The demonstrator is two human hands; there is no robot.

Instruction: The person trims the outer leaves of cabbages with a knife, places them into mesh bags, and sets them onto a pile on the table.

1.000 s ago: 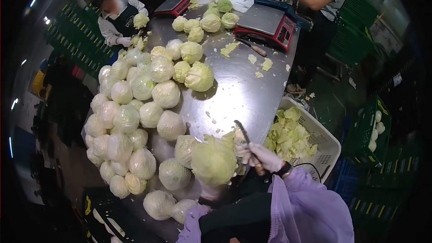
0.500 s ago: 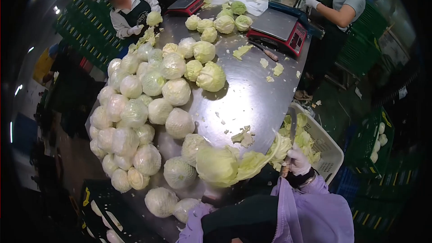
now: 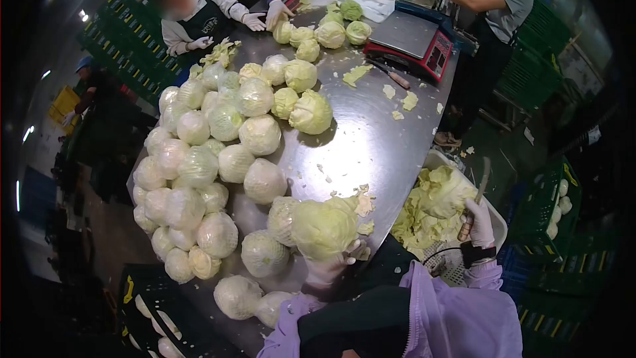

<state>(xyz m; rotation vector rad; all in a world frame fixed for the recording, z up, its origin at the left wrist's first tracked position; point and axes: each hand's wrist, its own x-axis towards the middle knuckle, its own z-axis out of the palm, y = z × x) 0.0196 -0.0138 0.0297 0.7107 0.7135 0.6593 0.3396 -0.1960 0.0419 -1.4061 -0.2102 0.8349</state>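
Observation:
My left hand [image 3: 329,270], in a white glove, is at the near side of a pale green cabbage [image 3: 323,227] on the metal table, its fingers curled against the cabbage's lower right. In my gloved right hand [image 3: 482,225], over the white basket, is a knife [image 3: 466,228] gripped by its wooden handle, blade pointing up. Beside that hand, large loose cabbage leaves [image 3: 445,192] lie heaped in the basket. Leaf scraps [image 3: 364,205] are on the table just beyond the cabbage.
Wrapped cabbages [image 3: 197,167] are piled on the table's left. A red scale [image 3: 405,36] and another knife [image 3: 397,78] lie farther back. The white perforated basket [image 3: 498,225] stands at the table's right edge. Several co-workers stand around the far side; a green crate [image 3: 156,311] is near left.
My right hand has moved right with the knife. A large leaf that hung from the cabbage is now off it, and leaves fill the basket higher. My left hand has come into view.

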